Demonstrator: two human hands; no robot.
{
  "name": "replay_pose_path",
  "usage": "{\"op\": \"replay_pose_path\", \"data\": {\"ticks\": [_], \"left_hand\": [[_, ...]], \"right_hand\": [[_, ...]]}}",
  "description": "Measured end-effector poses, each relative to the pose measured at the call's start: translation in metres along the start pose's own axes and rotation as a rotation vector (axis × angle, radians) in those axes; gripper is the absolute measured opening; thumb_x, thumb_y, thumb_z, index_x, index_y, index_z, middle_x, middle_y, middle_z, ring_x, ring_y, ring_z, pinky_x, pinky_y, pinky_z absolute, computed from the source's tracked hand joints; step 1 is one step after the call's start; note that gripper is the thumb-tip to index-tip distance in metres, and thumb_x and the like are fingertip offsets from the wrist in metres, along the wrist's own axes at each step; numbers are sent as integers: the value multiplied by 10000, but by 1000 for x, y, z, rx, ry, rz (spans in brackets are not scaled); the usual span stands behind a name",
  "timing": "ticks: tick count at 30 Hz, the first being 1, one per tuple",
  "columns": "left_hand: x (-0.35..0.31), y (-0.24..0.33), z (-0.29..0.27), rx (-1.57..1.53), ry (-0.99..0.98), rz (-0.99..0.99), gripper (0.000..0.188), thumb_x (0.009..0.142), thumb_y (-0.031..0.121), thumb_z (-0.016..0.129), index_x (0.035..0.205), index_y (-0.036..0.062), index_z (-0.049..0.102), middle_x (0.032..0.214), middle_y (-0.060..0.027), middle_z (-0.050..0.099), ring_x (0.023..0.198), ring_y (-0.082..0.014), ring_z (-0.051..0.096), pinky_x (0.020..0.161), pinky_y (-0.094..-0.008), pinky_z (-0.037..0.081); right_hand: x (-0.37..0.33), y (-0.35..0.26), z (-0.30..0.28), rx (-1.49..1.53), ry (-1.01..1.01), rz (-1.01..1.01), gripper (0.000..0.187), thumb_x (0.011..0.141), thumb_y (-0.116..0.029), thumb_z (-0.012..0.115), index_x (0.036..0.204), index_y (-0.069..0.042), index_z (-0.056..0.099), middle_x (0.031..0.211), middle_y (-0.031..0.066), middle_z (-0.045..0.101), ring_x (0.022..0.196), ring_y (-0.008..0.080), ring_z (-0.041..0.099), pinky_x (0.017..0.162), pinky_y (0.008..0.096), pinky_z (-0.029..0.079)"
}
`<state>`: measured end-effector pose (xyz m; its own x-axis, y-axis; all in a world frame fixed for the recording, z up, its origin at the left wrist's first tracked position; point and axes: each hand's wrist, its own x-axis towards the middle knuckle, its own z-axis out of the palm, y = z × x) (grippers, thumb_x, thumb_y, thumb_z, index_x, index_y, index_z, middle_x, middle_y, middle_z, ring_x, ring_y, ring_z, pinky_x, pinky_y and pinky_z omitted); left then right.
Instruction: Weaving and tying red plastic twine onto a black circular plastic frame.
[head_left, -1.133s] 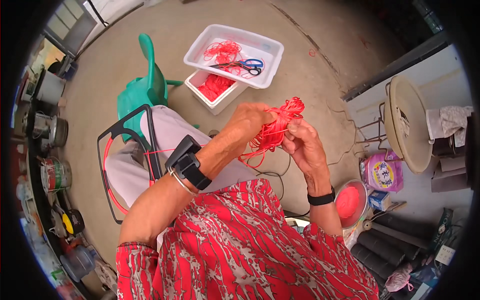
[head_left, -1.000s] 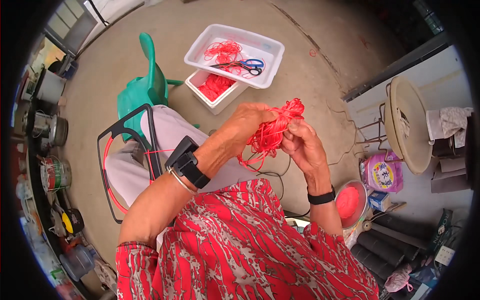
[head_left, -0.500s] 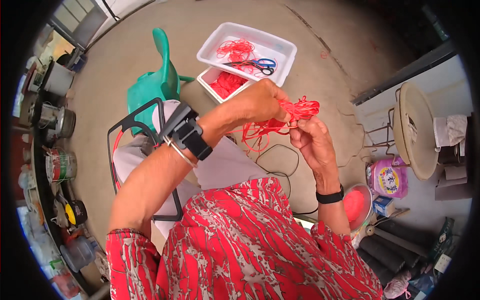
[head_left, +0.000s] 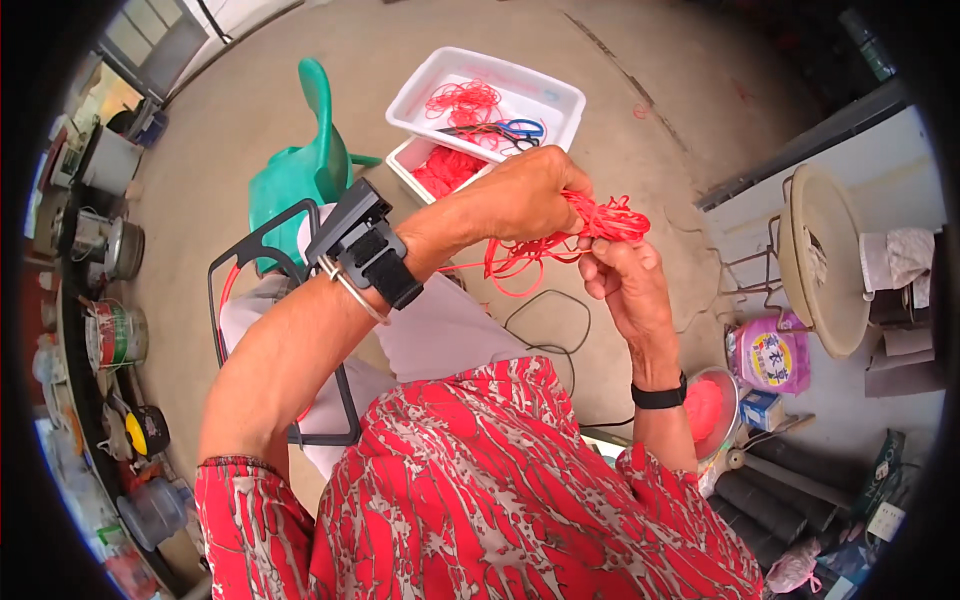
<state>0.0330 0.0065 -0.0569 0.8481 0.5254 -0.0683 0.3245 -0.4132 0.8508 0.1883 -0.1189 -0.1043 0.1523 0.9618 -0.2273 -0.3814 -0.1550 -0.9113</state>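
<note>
Red cord bundle (head_left: pixel 615 218), made of many thin, glossy loops, sits just right of the frame's centre, held above a dull tan concrete floor (head_left: pixel 650 160) that spreads across the upper half of our view. We see a room with crowded edges: pots and tubs line the left rim, while a pale wall on the right has a round beige basin (head_left: pixel 825 250) leaning before it, with a purple plastic package (head_left: pixel 772 358) below. Near the top centre, a white rectangular plastic tray (head_left: pixel 545 95) rests partly over a white box (head_left: pixel 402 162), with more red cord in both and blue-and-black-handled scissors (head_left: pixel 522 130) in the tray. In the upper left stands a green plastic chair (head_left: pixel 320 155).

Our bundle's long axis runs nearly level, left to right; its looped end points toward the right of the frame, and looser loops droop at the lower left. Our left hand (head_left: pixel 540 200) is closed over its left part, back of the hand upward. Our right hand (head_left: pixel 632 280) pinches cord at its underside between thumb and fingers.
</note>
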Motion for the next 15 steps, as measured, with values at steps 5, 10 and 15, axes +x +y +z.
{"op": "replay_pose_path", "data": {"ticks": [5,10,15], "left_hand": [[3,-2,6,272,59,189,200,758,58,607,940,-9,654,728,-149,607,790,-257,587,727,-385,464],[1,-4,10,178,78,61,223,730,68,606,930,-25,637,827,-186,600,851,-332,556,775,-409,454],[-2,-19,19,217,172,184,204,719,49,625,916,9,660,921,-151,579,943,-312,531,812,-401,439]], "right_hand": [[-5,7,0,35,-20,-4,121,865,-115,544,926,-27,599,775,18,598,540,86,487,453,219,350],[-4,19,-1,377,-139,16,127,884,-124,506,941,-28,567,840,26,582,554,91,476,473,244,350],[-2,20,0,334,-110,12,130,893,-131,512,962,-31,560,839,25,578,584,93,493,478,240,353]]}}
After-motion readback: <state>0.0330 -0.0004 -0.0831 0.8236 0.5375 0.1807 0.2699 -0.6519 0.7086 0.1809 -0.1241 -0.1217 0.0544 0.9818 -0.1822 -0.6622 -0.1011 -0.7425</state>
